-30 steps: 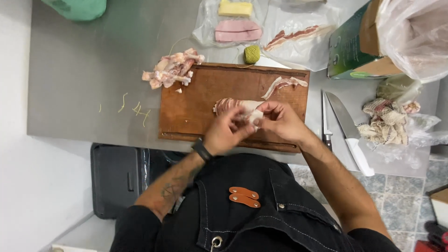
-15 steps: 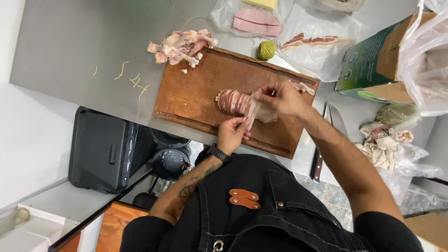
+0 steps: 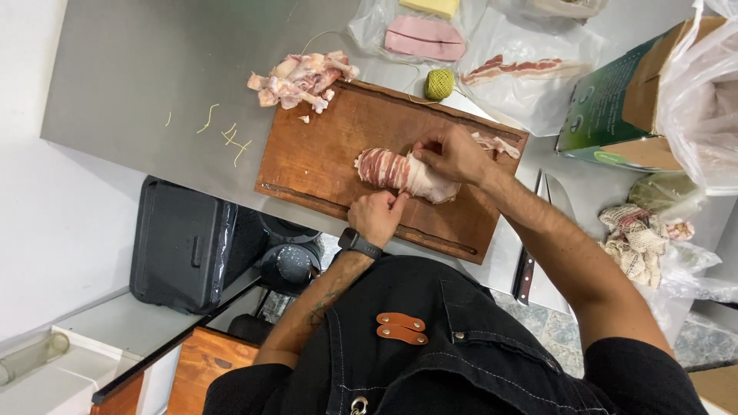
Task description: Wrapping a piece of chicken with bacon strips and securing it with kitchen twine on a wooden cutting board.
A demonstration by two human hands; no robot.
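A roll of pale meat half wrapped in bacon strips (image 3: 396, 173) lies in the middle of a brown wooden cutting board (image 3: 323, 146). My left hand (image 3: 378, 215) pinches the near side of the roll at the edge of the bacon wrap. From the far side my right hand (image 3: 452, 152) presses on top of the roll, fingers closed on a bacon strip laid over it. A loose bacon piece (image 3: 498, 144) lies on the board's right end.
A pile of raw meat scraps (image 3: 300, 77) sits off the board's far left corner, a green twine ball (image 3: 439, 84) at its far edge. Plastic sheets hold a pink meat slab (image 3: 425, 37) and bacon strips (image 3: 519, 69). Two knives (image 3: 542, 230), a checked cloth (image 3: 634, 238) and a green box (image 3: 607, 107) lie right.
The bacon strip held stretched above the roll half a second ago now lies on it. Both hands have come down onto the roll. The camera view has shifted.
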